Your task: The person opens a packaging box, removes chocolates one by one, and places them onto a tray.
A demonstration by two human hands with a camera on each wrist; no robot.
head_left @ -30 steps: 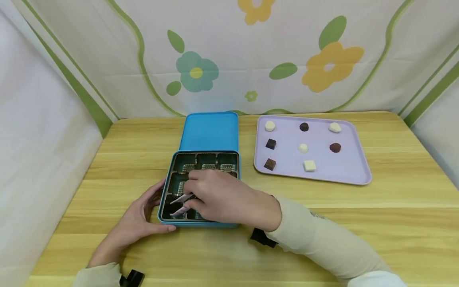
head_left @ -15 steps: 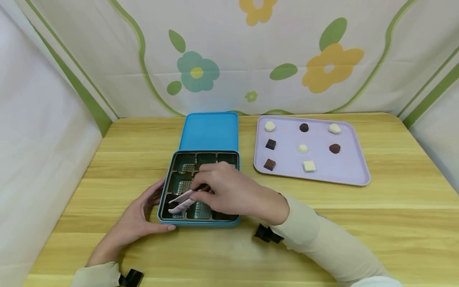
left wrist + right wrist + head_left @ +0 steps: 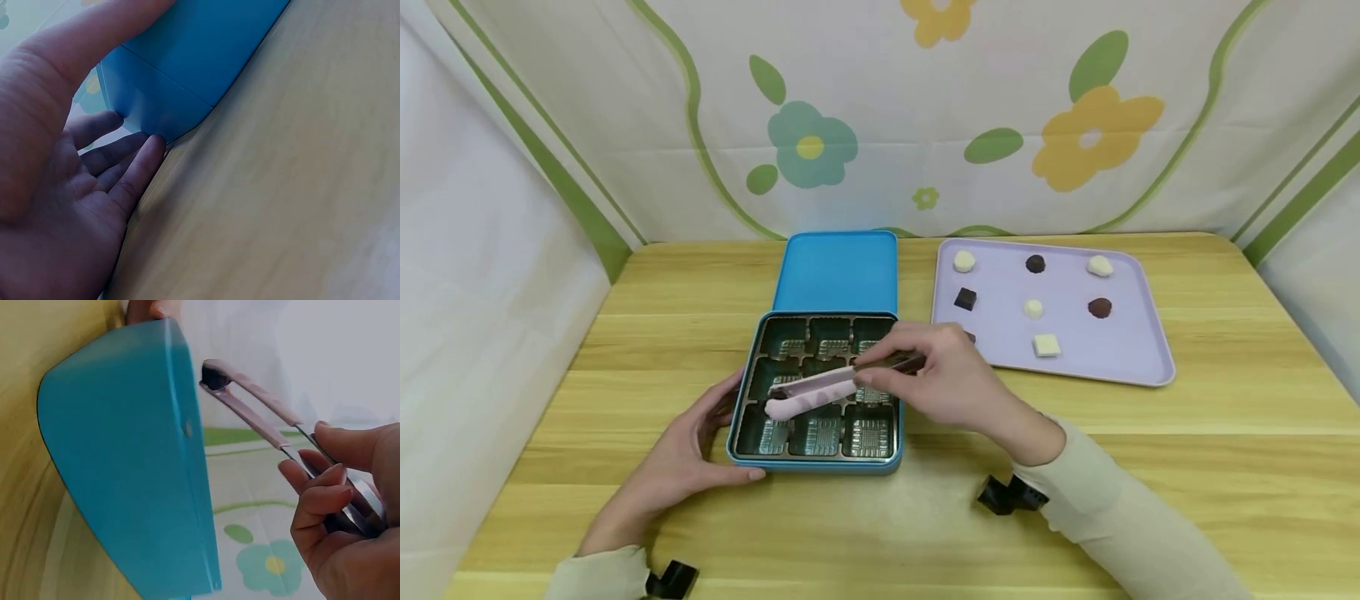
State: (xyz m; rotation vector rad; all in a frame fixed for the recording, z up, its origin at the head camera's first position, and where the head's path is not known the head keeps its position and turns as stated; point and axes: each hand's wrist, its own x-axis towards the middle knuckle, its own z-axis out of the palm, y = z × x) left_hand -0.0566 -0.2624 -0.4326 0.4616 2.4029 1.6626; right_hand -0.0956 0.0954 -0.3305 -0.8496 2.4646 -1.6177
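My right hand (image 3: pixel 947 379) pinches a pair of small tongs (image 3: pixel 253 403) with pink covered arms and metal handles. Between the tips of the tongs sits a dark round chocolate (image 3: pixel 215 375), held above the tin. The blue tin (image 3: pixel 125 456) has a dark insert (image 3: pixel 808 362) divided into compartments; those in sight look bare. Around the tin's near left corner lies my left hand (image 3: pixel 681 450), thumb along the front wall and fingertips on the side. In the left wrist view these fingers (image 3: pixel 140 169) are fairly straight and touch the blue wall.
A lilac tray (image 3: pixel 1120 354) right of the tin bears several chocolates, among them a white square (image 3: pixel 1046 345) and a dark square (image 3: pixel 966 298). My right hand partly covers one at its near left corner. The tin's blue lid (image 3: pixel 837 271) lies behind it.
My right hand has lifted the tongs with the dark chocolate from the near left compartment and drawn back to the right. The left hand has stayed at the tin.
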